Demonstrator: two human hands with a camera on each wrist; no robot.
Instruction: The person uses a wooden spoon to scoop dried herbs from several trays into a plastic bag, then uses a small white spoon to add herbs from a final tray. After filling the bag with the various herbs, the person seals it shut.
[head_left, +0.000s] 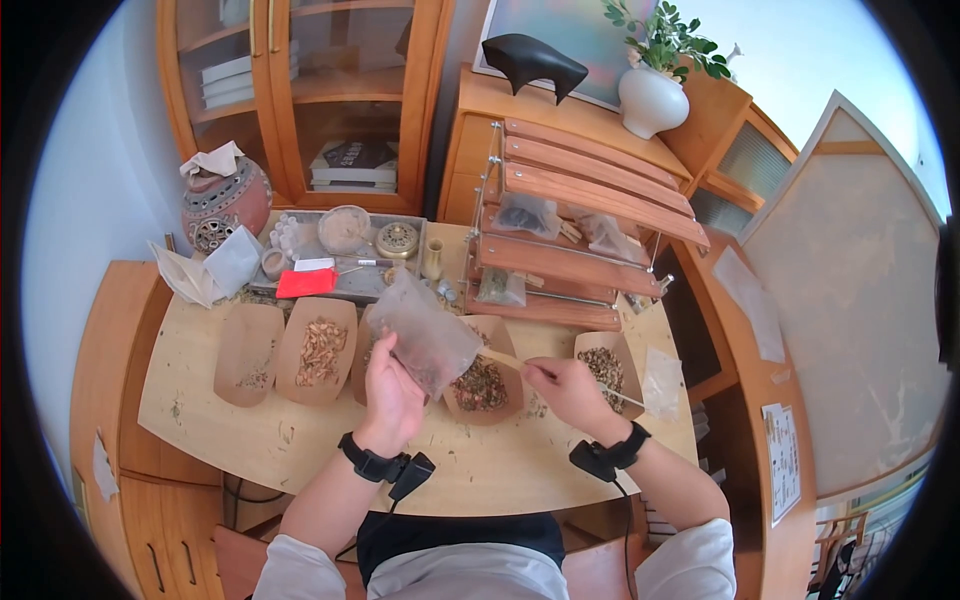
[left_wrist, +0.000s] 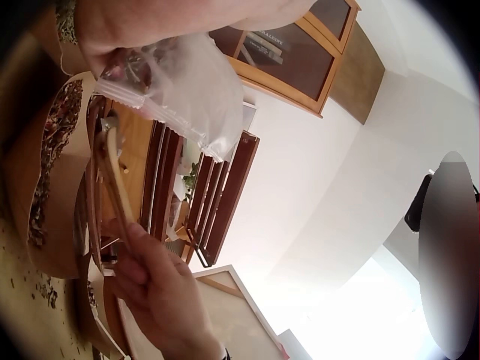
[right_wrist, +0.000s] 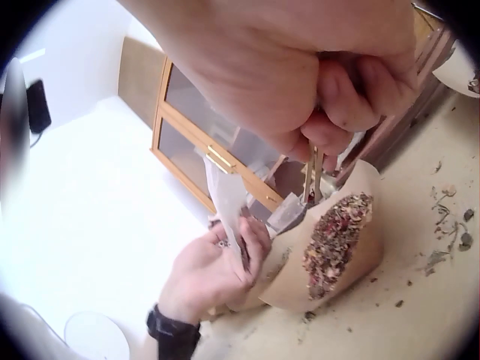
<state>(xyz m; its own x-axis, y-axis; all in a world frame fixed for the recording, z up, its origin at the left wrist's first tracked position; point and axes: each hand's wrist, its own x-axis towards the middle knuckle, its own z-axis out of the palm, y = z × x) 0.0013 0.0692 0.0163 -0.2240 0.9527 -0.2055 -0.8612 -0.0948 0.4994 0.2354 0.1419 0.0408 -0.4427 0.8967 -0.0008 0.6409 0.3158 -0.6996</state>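
Note:
My left hand (head_left: 396, 392) grips a translucent plastic bag (head_left: 425, 325), tilted above the paper trays, with dark reddish dried bits low inside it. In the right wrist view its fingers curl at the bag's lower part. My right hand (head_left: 572, 390) pinches a slim light wooden tool (left_wrist: 114, 176) whose end points toward the bag. Below this end, a paper tray (right_wrist: 381, 244) holds a mix of dried petals and herbs (right_wrist: 336, 244). Beside my right hand stands another paper tray with dark dried bits (head_left: 600, 368), a thin pale stick (head_left: 625, 397) across it.
To the left are a tray of wood-coloured chips (head_left: 322, 350) and a tray with few crumbs (head_left: 248, 345). Behind them stand a grey tray (head_left: 345, 285) of small vessels, a patterned jar (head_left: 228, 205) and a slatted wooden rack (head_left: 560, 255). Crumbs dot the table (head_left: 300, 445).

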